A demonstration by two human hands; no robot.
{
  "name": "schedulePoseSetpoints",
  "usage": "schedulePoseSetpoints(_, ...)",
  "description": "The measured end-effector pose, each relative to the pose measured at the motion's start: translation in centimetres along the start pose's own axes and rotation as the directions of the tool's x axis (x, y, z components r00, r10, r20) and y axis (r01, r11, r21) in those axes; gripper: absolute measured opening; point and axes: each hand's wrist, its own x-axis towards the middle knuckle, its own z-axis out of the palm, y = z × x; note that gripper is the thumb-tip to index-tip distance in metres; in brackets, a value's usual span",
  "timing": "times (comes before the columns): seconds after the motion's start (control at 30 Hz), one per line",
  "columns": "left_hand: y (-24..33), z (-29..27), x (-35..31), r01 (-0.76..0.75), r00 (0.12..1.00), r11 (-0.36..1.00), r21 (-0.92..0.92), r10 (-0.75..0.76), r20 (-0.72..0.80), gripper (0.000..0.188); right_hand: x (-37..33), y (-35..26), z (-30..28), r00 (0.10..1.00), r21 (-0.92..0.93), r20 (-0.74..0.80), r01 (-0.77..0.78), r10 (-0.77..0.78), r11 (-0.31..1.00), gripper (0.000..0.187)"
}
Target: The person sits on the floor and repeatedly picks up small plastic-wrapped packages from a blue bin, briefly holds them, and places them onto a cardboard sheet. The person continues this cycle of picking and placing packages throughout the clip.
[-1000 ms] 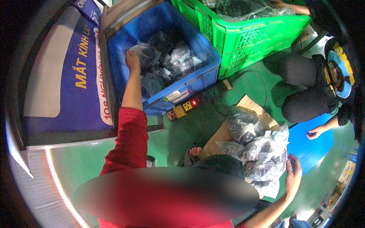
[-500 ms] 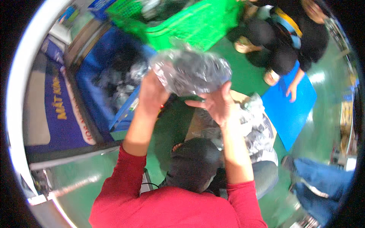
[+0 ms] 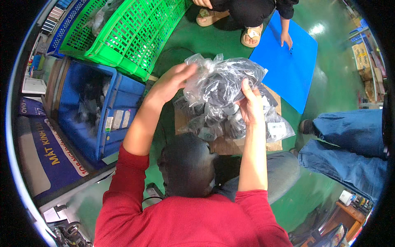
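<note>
Green floor spreads under everything. Both arms in red sleeves reach far, raised; the left hand and right hand have their fingers grasping a clear bag of dark items, held above more bags on cardboard. What the items are is hard to make out. Left, a blue bin holds similar bags; a green crate lies farther.

A clear plastic bag of dark items hangs above a pile of like bags on flat brown cardboard; one at the cardboard's right edge bears a white rectangular label. White labels line the blue crate's side wall. A blue-and-yellow sign lies by the floor's left edge.
</note>
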Motion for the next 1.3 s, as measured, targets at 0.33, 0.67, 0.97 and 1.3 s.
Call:
schedulePoseSetpoints(0.33,0.0,4.7,3.1,0.007,0.999,0.973,0.233,0.004,-0.045,0.033,0.1,-0.8,-3.5,0.991,0.029,-0.094,-0.098,0.100,0.995,0.034)
schedulePoseSetpoints(0.67,-1.8,8.6,9.0,-0.351,0.869,0.771,0.531,0.056,0.492,0.046,-1.5,1.7,-5.3,0.796,0.432,0.572,-0.500,0.201,0.751,0.076)
schedulePoseSetpoints(0.97,-6.1,7.6,10.9,0.249,0.917,0.866,0.433,-0.355,0.183,0.038,-0.6,7.1,-7.5,0.666,0.410,0.619,-0.726,0.416,0.553,0.068)
schedulePoseSetpoints(1.3,-19.4,6.3,13.0,0.181,0.983,0.887,0.425,-0.146,-0.113,0.034,-0.2,10.8,-12.7,0.685,0.456,-0.185,-0.576,0.705,0.679,0.037)
